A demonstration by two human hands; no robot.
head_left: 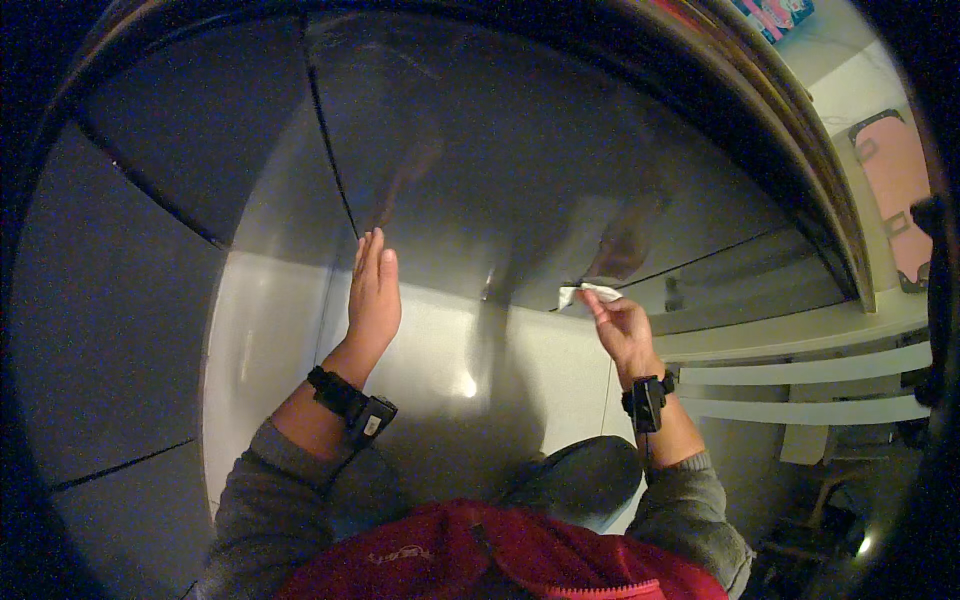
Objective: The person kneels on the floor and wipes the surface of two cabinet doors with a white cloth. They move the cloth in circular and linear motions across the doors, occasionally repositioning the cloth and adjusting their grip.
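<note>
Head: suitcase [890, 190] beyond right hand's [628, 335] tissue [604, 292]

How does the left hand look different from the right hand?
The left hand is held out straight, while the right hand is bent in a pinch. The right hand holds a white tissue or cloth; the left hand shows nothing in its grip. Both have a black band at the wrist.

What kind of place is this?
It's probably a room in someone's home, though I can't be sure. There's what looks like a pink suitcase, big shiny dark panels, and some pale slats off to the right.
</note>
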